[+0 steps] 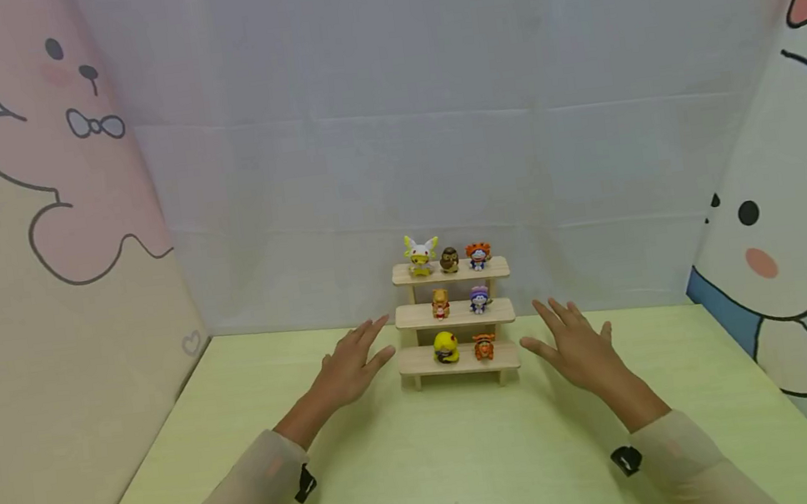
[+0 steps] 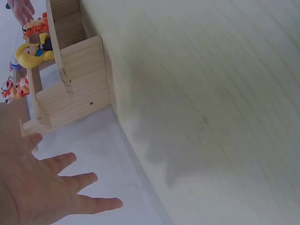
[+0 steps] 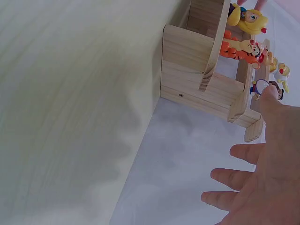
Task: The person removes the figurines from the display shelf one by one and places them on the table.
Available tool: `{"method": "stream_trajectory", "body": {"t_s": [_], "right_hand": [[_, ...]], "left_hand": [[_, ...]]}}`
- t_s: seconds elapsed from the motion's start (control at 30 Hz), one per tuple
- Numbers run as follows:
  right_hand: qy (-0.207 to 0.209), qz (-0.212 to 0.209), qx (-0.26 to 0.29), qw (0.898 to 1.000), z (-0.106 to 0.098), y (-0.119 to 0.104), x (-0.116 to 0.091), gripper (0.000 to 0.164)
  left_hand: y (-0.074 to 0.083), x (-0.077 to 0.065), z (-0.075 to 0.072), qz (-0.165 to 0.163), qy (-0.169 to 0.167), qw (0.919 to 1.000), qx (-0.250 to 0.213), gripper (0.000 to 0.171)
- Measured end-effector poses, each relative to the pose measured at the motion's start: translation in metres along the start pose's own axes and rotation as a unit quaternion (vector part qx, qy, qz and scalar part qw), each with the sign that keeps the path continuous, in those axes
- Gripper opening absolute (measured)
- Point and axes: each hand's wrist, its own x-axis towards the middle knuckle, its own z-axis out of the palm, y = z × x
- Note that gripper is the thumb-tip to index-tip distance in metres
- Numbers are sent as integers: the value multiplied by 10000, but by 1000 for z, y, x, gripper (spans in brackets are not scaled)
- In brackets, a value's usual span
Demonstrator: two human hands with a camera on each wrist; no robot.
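A three-tier wooden display shelf (image 1: 454,313) stands at the back of the table, small figurines on every tier. Up top are a white-and-yellow big-eared figurine (image 1: 420,257), a brown owl (image 1: 450,260) and an orange-hooded figurine (image 1: 479,255). The middle tier bears an orange bear in red (image 1: 440,305) and a purple-hatted figurine (image 1: 480,300). Below them sit a yellow-haired figurine (image 1: 446,347) and an orange tiger (image 1: 484,348). My left hand (image 1: 348,368) hovers at the shelf's left side, fingers spread. Opposite it, my right hand (image 1: 575,346) is likewise spread and holds nothing.
The pale yellow-green table (image 1: 430,467) meets a white cloth backdrop (image 1: 430,97) right behind the shelf. Side panels bear a pink cartoon bear (image 1: 74,158) on the left and a white cartoon rabbit (image 1: 787,238) on the right. Dark wrist cameras (image 1: 627,460) sit at both cuffs.
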Motion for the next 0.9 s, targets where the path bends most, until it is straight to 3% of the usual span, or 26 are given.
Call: {"method": "stream_trajectory", "body": {"t_s": [0.2, 0.33, 0.5, 0.73, 0.9], "right_hand": [[59, -41, 39, 10000, 1, -1, 4, 85], [85, -60, 65, 9999, 0, -2, 6, 84], [71, -65, 75, 9999, -1, -4, 9, 81], [126, -162, 71, 9998, -3, -7, 13, 82], [166, -180, 100, 9996, -5, -10, 13, 82]], "left_hand": [[6, 9, 5, 370, 42, 9979, -535, 61], [11, 14, 8, 390, -111, 9941, -1002, 57], [13, 21, 14, 319, -115, 9918, -1231, 54], [21, 32, 16, 337, 551, 9873, -1454, 42], [25, 41, 22, -53, 967, 9789, -1797, 28]]}}
